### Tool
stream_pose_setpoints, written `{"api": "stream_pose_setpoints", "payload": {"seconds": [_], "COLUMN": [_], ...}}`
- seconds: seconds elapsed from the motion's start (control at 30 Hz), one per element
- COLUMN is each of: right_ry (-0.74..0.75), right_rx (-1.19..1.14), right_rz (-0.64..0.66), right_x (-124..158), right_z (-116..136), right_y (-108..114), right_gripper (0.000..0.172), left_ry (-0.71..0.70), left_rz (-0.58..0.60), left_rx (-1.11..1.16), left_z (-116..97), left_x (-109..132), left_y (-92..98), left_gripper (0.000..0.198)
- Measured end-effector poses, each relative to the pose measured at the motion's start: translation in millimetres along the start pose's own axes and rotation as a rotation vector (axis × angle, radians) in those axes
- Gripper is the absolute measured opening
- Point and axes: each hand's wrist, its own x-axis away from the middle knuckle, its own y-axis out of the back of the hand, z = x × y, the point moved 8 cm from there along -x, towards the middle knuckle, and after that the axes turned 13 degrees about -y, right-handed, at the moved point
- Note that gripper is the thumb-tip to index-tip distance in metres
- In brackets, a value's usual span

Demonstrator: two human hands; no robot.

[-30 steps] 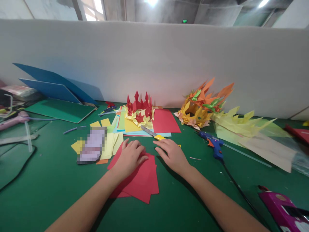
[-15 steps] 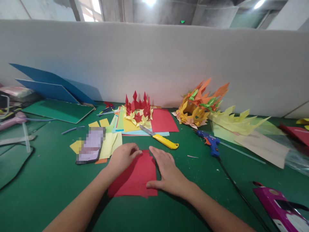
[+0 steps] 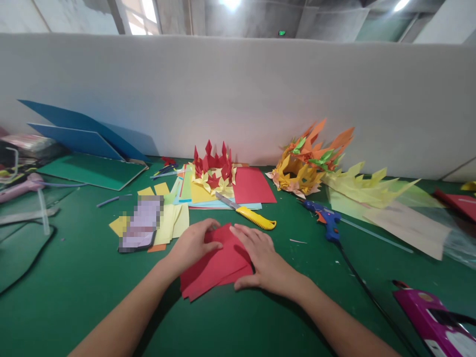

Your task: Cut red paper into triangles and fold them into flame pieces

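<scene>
A loose stack of red paper sheets (image 3: 219,267) lies tilted on the green table, its sheets fanned out of line. My left hand (image 3: 195,243) is curled over its upper left edge, the thumb on top and the fingers at the far side, partly hidden. Along the right edge rests my right hand (image 3: 260,255), fingers stretched over the far right corner. Its thumb is spread away, near the lower right corner. Beyond the stack lies a yellow-handled utility knife (image 3: 256,217), blade pointing away to the left.
Left of the stack, a phone (image 3: 143,223) lies over yellow paper pieces (image 3: 180,220). A red paper crown (image 3: 211,163) stands behind; orange and yellow crowns (image 3: 301,173) are right. A blue glue gun (image 3: 329,223), its black cord, and a magenta case (image 3: 427,317) occupy the right.
The red sheets have turned counterclockwise and shifted right, and are now more fanned. My left thumb has come down over them; my right hand has moved slightly right with them.
</scene>
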Motion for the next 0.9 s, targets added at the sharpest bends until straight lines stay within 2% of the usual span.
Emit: {"api": "stream_pose_setpoints", "payload": {"seconds": [0.13,0.27,0.33,0.4,0.5,0.6,0.7,0.77,0.9], "right_ry": [-0.066,-0.078,-0.093,-0.124,-0.209,-0.277,-0.306,-0.314,-0.29], "right_rx": [-0.061,-0.195,-0.291,-0.412,-0.614,-0.719,-0.746,-0.75,-0.687], "right_rz": [-0.035,-0.103,-0.146,-0.198,-0.252,-0.266,-0.295,-0.294,-0.283], "right_x": [-4.4,-7.8,-9.7,-11.9,-15.0,-16.8,-15.9,-14.9,-13.4], "right_z": [-5.6,-13.7,-17.2,-20.3,-27.1,-33.0,-38.4,-40.7,-39.3], "right_y": [5.8,11.7,13.9,16.4,16.9,14.4,15.1,15.2,17.8], "right_gripper": [0.099,0.096,0.089,0.071,0.032,0.011,0.012,0.012,0.016], "left_ry": [0.044,0.063,0.027,-0.03,-0.059,-0.033,0.068,0.13,0.164], "left_rz": [-0.041,-0.071,-0.08,-0.101,-0.143,-0.149,-0.194,-0.217,-0.213], "left_rx": [0.064,0.043,0.038,0.031,0.03,0.068,0.126,0.144,0.144], "left_z": [1.5,2.6,1.2,-1.6,-2.6,-1.7,5.0,9.9,15.2], "left_x": [-1.8,-1.7,-2.8,-4.3,-5.3,-5.1,-2.3,0.0,1.6], "left_y": [-1.6,-1.5,-1.3,0.6,4.4,4.7,6.8,7.6,6.7], "left_gripper": [0.008,0.015,0.018,0.019,0.022,0.019,0.013,0.018,0.029]}}
